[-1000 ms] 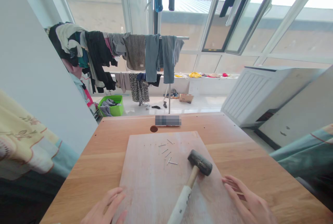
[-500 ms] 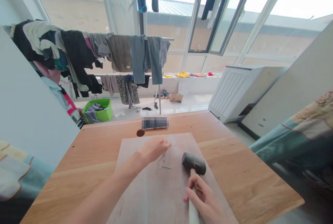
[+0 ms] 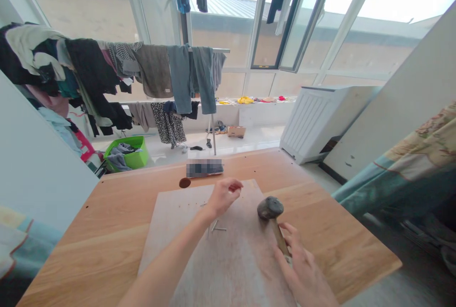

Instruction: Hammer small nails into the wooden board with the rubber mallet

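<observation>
A pale wooden board point(image 3: 178, 240) lies on a wooden table point(image 3: 117, 221). My left hand point(image 3: 223, 195) reaches out over the board's far part, fingers pinched together, seemingly on a small nail. A few loose nails point(image 3: 215, 226) lie on the board just under my wrist. My right hand point(image 3: 302, 273) grips the handle of a mallet point(image 3: 270, 208), whose dark head is raised a little over the board's right side.
A dark round hole point(image 3: 184, 183) and a blurred flat item point(image 3: 204, 167) sit at the table's far edge. Beyond stand a clothes rack with hanging laundry point(image 3: 156, 74), a green basket point(image 3: 128, 154), a white radiator-like unit point(image 3: 320, 117) and white panels at both sides.
My left hand went out to the nails and now lifts with pinched fingers. My right hand took hold of the mallet handle and raised its head off the board.
</observation>
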`<state>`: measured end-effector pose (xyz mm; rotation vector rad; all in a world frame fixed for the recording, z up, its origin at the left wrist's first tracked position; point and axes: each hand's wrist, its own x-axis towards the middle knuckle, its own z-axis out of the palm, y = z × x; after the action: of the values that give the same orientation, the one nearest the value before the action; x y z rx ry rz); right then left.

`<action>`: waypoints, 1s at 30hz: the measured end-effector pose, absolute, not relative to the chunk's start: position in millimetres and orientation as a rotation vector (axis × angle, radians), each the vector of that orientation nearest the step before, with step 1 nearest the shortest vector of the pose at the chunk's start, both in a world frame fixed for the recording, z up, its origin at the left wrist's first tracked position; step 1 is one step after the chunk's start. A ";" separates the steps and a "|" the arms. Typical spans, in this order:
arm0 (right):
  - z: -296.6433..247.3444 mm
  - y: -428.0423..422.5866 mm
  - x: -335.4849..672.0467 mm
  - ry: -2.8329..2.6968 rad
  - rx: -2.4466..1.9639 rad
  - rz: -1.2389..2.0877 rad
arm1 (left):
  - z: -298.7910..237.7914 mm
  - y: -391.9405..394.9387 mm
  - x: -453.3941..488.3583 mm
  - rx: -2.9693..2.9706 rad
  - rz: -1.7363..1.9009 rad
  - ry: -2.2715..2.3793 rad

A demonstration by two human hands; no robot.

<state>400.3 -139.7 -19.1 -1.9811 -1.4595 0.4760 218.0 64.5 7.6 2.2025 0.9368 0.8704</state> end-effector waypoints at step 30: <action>23.3 -130.5 404.2 -1.149 -1.725 1.191 | -12.3 60.0 230.1 1.907 0.949 0.849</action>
<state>404.2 -130.5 23.3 -1.7253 -1.1488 1.1915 230.1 60.0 -12.3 1.9065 0.8486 0.9491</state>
